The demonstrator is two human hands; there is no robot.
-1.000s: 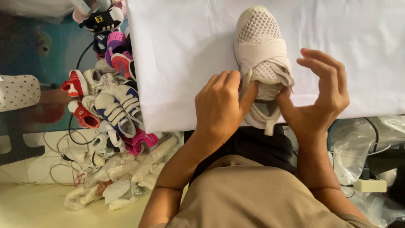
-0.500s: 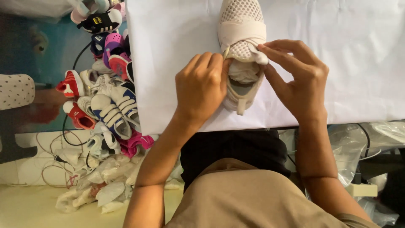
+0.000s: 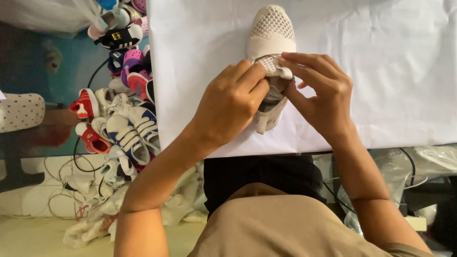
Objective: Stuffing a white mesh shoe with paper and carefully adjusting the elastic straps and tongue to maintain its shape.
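Both the left hand [image 3: 232,102] and right hand [image 3: 320,93] were closed in a pinch on the strap of the small white mesh shoe [image 3: 269,45] lying on the white sheet [image 3: 381,71], where pressing the strap flat and square would serve best

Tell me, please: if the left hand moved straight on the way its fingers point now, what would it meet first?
The left hand points up-right, so it should meet the white shoe first, at its strap, then probably the right hand.
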